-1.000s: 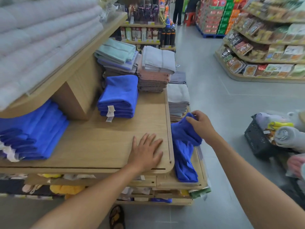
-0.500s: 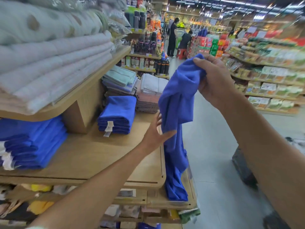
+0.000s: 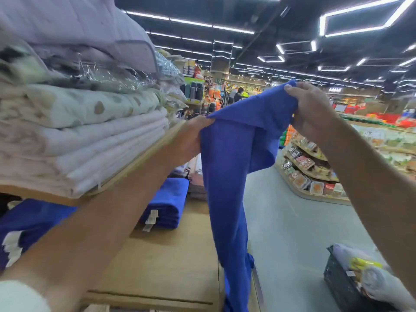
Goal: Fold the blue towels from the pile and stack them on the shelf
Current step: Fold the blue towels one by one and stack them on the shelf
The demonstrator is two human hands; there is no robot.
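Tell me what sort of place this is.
Most likely a large shop, a supermarket or homeware store. Curved display shelves of packaged food line the aisle, folded bedding sits stacked on a wooden shelf, and the folded blue towels below carry paper tags.

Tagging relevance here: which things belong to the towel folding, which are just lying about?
Job: blue towel, pinched by left hand and right hand; folded blue stack; wooden shelf.
Lying about: pale bedding above; black crate; snack racks.
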